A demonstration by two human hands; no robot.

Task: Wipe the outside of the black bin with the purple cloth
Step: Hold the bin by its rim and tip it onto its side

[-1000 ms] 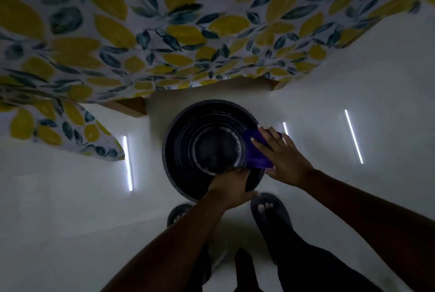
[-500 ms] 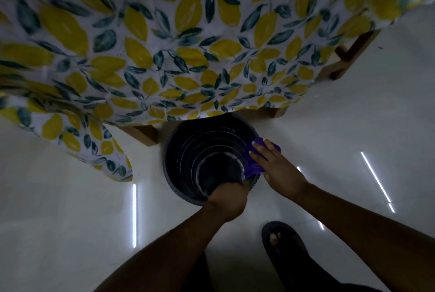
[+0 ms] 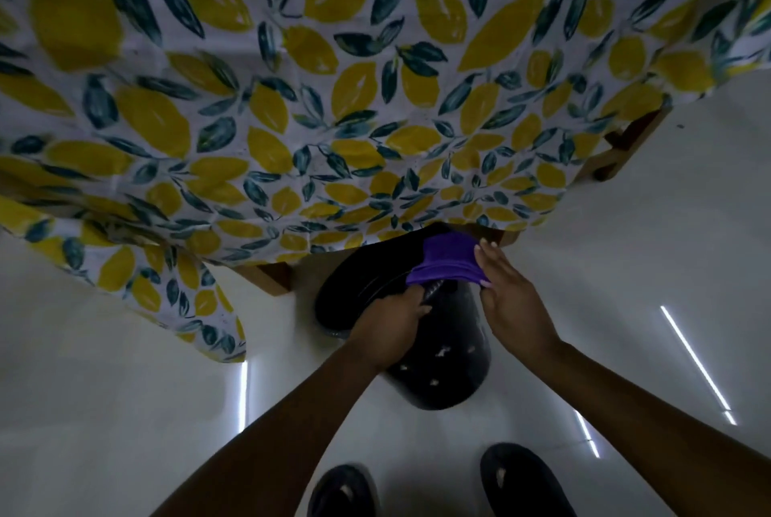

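Note:
The black bin (image 3: 442, 362) lies tilted on the white floor, its open mouth toward the table and its perforated side wall facing up. My left hand (image 3: 392, 324) grips the bin's rim at the near edge of the mouth. The purple cloth (image 3: 448, 262) is draped over the upper rim and outer wall. My right hand (image 3: 511, 295) presses the cloth's right edge against the bin's outside, fingers extended. The far part of the bin's mouth is hidden under the tablecloth.
A table with a lemon-and-leaf tablecloth (image 3: 333, 99) hangs low over the bin; wooden legs (image 3: 275, 279) (image 3: 617, 153) show at its edges. My two dark slippers (image 3: 342, 491) (image 3: 525, 479) stand on the glossy white floor (image 3: 104, 412) just below the bin.
The bin has gone from upright to tilted with its side wall showing. The cloth moved from the right of the rim to the upper rim, my right hand following it.

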